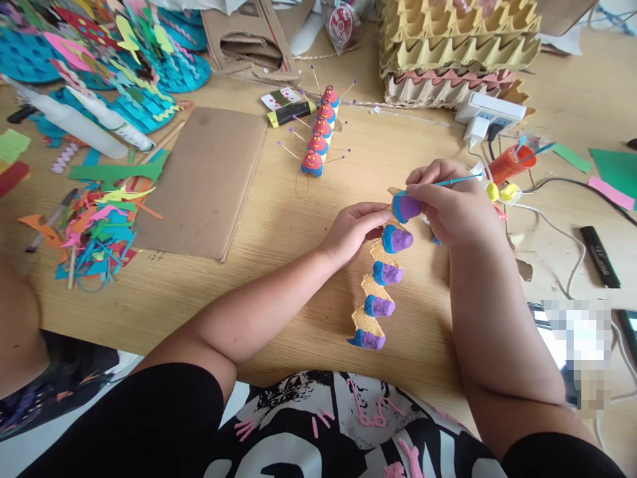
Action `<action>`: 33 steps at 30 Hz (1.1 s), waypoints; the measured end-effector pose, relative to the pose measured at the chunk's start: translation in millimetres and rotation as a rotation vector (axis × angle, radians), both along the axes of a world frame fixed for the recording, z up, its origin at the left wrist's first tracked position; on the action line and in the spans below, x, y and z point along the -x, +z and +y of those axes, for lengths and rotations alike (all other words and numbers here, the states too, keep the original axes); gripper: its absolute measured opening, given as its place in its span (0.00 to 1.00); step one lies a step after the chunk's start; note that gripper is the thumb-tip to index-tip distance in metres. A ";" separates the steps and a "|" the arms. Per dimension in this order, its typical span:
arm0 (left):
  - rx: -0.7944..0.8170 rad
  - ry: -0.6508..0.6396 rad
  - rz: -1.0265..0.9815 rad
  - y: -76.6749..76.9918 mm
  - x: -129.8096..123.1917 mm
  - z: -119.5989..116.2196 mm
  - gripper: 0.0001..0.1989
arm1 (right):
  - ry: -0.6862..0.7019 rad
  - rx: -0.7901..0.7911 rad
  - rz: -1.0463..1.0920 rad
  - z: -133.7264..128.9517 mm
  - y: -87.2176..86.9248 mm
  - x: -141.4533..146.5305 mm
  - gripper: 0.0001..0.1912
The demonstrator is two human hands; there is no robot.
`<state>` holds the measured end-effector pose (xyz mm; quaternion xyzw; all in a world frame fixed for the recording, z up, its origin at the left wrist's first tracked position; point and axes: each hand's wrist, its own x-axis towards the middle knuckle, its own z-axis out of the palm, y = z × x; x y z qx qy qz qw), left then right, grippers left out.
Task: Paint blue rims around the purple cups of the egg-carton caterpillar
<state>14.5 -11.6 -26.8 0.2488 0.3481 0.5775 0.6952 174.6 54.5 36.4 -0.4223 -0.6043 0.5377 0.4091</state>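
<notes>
My left hand (pixel 355 230) pinches the upper end of an egg-carton strip (pixel 375 287), its fingers partly hidden behind it. The strip has several cups in a row, each coated in purple and blue clay. My right hand (pixel 450 202) is closed around a thin blue stick (pixel 460 179), which points off to the right. Its thumb and fingers are right at the topmost purple-and-blue cup (pixel 407 207), and they appear to touch it. Beyond my hands stands a finished-looking strip of red and blue cups (pixel 320 136) with drawn faces and purple-tipped sticks at its sides.
A cardboard sheet (pixel 204 179) lies left of centre, beside colourful paper scraps (pixel 99 226) and glue bottles (pixel 74 123). Stacked egg trays (pixel 458 53) stand at the back. An orange cup (pixel 511 164), a power strip (pixel 490 109), cables and a black marker (pixel 600 257) are rightward.
</notes>
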 end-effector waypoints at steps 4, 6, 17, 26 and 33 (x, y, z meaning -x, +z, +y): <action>-0.013 0.001 -0.020 0.2 0.1 -0.1 0.07 | 0.027 0.064 0.065 -0.4 3.1 -1.3 0.21; -0.032 -0.004 -0.029 -0.8 0.2 0.1 0.07 | 0.042 0.040 0.037 -0.7 2.0 -1.7 0.22; -0.042 -0.008 -0.030 -2.5 0.3 0.3 0.07 | 0.029 -0.032 -0.047 0.2 -4.5 -2.0 0.22; -0.069 -0.018 -0.044 -1.2 0.2 0.0 0.11 | 0.015 0.032 0.019 0.3 -2.1 -1.2 0.23; -0.065 -0.025 -0.026 -2.6 -0.1 0.0 0.12 | 0.003 0.059 0.025 3.7 -4.5 -1.4 0.21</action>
